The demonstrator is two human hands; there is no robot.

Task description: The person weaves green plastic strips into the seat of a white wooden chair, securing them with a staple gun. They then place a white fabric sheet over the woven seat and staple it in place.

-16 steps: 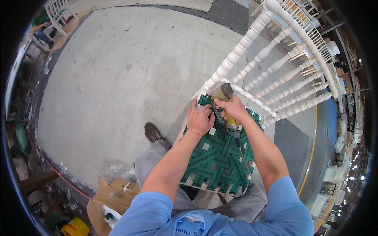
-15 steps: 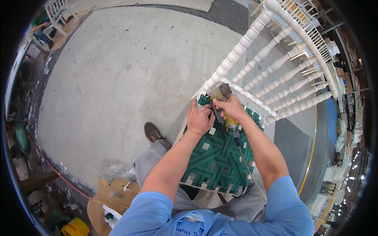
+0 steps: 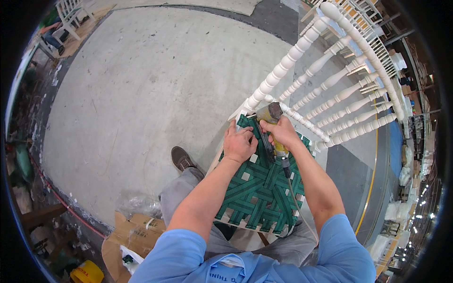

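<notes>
A white chair with a turned-spindle back (image 3: 309, 73) stands in front of me. Green webbing straps (image 3: 257, 186) are woven across its seat. My right hand (image 3: 283, 134) is wrapped round a yellow and black staple gun (image 3: 270, 113), whose dark head lies by the far left corner of the seat. A thin hose (image 3: 297, 200) runs from the gun's handle back toward me. Beside the gun, my left hand (image 3: 239, 144) has its fingers bent and closed on the webbing at the seat's left edge. Its fingertips are partly hidden.
Cardboard (image 3: 144, 231) and clear plastic lie on the floor at my left, with a yellow bucket (image 3: 87, 272) nearby. My shoe (image 3: 181, 158) rests left of the chair. More white chairs (image 3: 363, 21) stand far right. Another person (image 3: 51, 33) sits far left.
The staple gun and my right hand have shifted slightly to the right and toward me. My left hand stays at the seat's left edge.
</notes>
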